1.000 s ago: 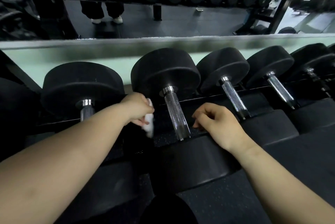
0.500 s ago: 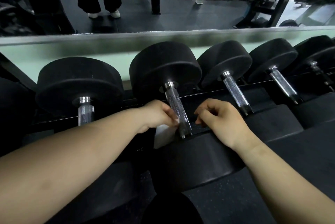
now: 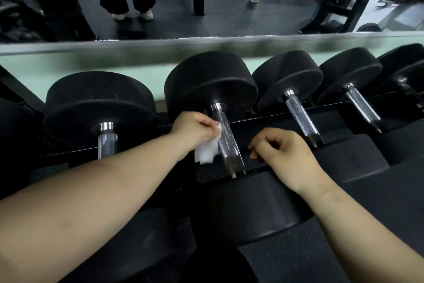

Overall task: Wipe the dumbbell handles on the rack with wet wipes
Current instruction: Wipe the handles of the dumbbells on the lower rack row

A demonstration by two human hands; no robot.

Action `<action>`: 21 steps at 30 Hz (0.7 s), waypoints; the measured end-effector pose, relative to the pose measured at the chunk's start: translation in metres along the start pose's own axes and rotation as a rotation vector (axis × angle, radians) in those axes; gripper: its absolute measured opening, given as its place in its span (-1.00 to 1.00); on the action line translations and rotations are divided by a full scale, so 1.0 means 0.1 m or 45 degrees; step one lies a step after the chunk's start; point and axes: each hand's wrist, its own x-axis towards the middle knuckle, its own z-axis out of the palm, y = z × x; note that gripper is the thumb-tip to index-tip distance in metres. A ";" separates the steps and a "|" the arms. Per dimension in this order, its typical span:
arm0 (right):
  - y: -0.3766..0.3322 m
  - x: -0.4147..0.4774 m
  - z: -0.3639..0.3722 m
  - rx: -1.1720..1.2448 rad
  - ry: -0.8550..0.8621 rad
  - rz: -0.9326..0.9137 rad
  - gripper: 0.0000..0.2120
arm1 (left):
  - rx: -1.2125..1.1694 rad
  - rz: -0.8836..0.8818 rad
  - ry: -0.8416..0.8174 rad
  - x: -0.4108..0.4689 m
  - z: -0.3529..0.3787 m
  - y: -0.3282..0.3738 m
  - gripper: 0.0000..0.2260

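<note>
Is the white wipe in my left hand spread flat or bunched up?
Bunched up: the white wet wipe hangs crumpled from the left hand, beside the knurled chrome dumbbell handle, not spread flat.

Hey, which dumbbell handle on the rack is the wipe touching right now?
The second handle from the left: the left hand holds the white wipe against its left side. The other handles have nothing on them.
</note>
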 end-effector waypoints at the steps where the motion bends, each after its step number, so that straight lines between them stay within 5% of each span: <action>1: 0.00 0.00 0.00 -0.001 0.000 -0.004 -0.76 | -0.009 0.006 0.011 0.00 -0.01 0.01 -0.89; 7: 0.00 -0.02 0.01 0.056 0.119 -0.023 -0.79 | 0.121 -0.165 -0.294 -0.11 0.01 -0.01 -0.80; 11: -0.01 -0.03 0.02 0.033 0.135 -0.044 -0.79 | -0.150 -0.347 -0.370 -0.08 0.02 -0.05 -0.84; 17: 0.01 -0.03 0.02 0.000 0.139 -0.049 -0.79 | -0.124 -0.398 -0.362 -0.06 0.02 -0.07 -0.82; 21: 0.02 -0.03 0.02 -0.001 0.167 -0.042 -0.80 | -0.232 -0.372 -0.067 0.08 -0.02 -0.06 -0.82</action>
